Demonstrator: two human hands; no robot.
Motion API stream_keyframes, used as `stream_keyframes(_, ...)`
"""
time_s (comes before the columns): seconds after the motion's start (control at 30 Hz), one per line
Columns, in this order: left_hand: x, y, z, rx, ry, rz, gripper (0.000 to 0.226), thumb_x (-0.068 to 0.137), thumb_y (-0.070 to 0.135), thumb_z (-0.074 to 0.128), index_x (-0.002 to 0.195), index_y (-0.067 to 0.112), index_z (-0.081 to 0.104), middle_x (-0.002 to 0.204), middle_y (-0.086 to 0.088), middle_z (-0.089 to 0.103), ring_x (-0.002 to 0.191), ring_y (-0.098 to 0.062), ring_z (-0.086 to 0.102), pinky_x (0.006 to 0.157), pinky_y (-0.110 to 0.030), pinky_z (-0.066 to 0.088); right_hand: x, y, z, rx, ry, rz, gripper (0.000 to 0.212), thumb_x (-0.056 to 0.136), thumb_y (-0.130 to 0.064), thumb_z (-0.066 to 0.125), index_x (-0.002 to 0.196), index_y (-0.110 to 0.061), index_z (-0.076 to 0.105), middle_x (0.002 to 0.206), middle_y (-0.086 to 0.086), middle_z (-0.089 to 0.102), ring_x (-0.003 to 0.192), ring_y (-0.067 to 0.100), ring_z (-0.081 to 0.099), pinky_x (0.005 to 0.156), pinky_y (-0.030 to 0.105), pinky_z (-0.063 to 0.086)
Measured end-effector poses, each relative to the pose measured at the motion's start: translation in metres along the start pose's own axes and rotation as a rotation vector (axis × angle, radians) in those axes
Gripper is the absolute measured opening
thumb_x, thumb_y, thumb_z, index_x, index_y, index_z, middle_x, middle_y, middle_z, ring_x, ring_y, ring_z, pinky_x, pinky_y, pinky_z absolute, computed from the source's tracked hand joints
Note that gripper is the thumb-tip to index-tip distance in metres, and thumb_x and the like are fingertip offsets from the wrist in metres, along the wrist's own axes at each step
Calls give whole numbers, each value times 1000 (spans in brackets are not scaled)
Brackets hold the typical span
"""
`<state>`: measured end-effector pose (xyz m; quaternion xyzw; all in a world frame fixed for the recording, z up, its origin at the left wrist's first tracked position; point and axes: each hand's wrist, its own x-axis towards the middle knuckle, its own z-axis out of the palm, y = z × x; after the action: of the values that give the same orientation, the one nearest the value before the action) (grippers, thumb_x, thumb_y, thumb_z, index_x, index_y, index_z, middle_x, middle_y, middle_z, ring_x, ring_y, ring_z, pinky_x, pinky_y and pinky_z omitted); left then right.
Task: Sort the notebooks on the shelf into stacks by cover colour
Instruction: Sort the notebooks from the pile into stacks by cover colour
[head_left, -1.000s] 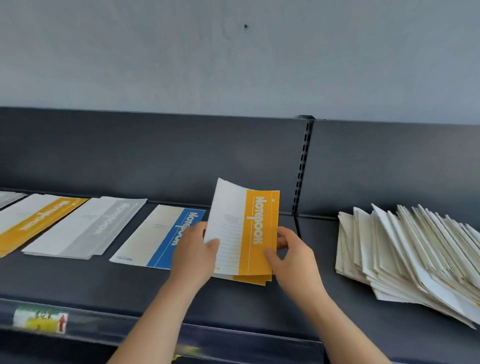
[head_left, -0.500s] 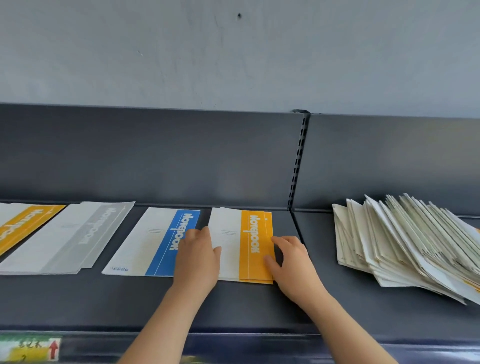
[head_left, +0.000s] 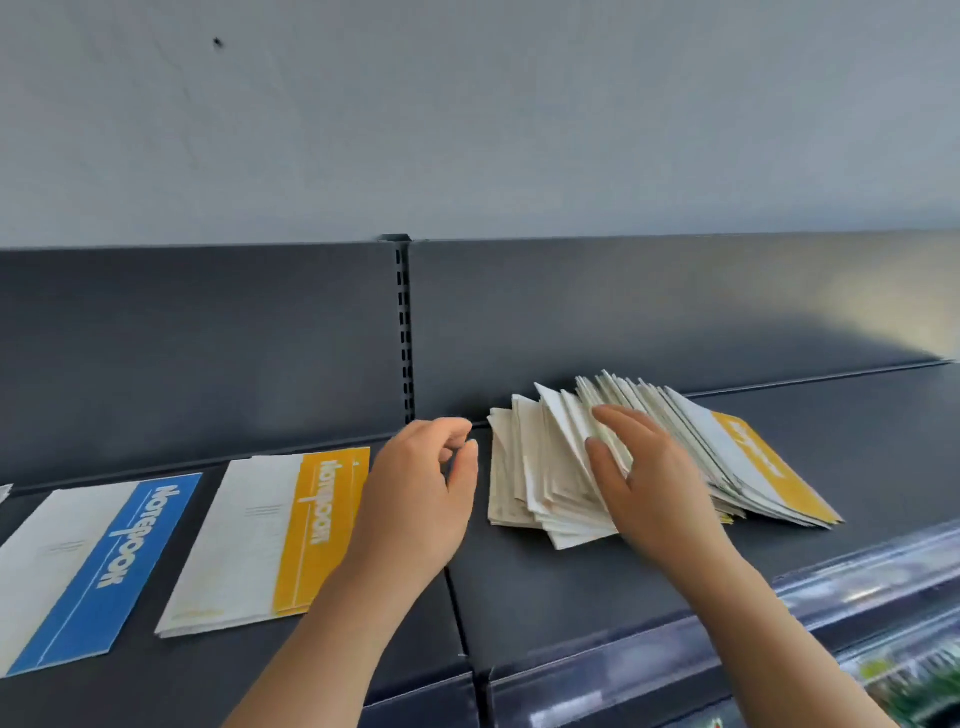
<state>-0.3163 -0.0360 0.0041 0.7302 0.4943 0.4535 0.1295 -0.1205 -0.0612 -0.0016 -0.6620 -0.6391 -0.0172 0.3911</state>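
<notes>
At three o'clock on the shelf (head_left: 571, 597), your right grip (head_left: 644, 478) lies released, flat over the fanned pile (head_left: 524, 483); your left grip (head_left: 421, 499) hovers empty beside it. Pull one carelessly and the pile could slide apart.

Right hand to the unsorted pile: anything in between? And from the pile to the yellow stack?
Nothing visible separates the right hand from the unsorted pile; its fingers are over the pile. Only the empty left hand hovers between the pile and the yellow stack.
</notes>
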Motion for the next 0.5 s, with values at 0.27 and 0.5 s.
stream_keyframes(0.27, 19, 87, 114, -176, -192, -8, 20, 95, 21, 51, 106, 19, 67, 87, 10, 65, 78, -1, 57, 68, -9, 44, 17, 149, -68, -130, -79, 327, 39, 96, -25, 47, 132, -13, 51, 138, 1, 49, 124, 22, 48, 97, 29, 36)
stream_keyframes(0.5, 33, 124, 191, -110, -323, -61, 20, 95, 25, 50, 108, 19, 64, 96, 8, 64, 88, -7, 59, 78, -22, 50, 15, 239, -70, -212, -341, 413, 25, 94, -31, 40, 83, -11, 53, 87, 2, 57, 84, 25, 56, 74, 37, 45)
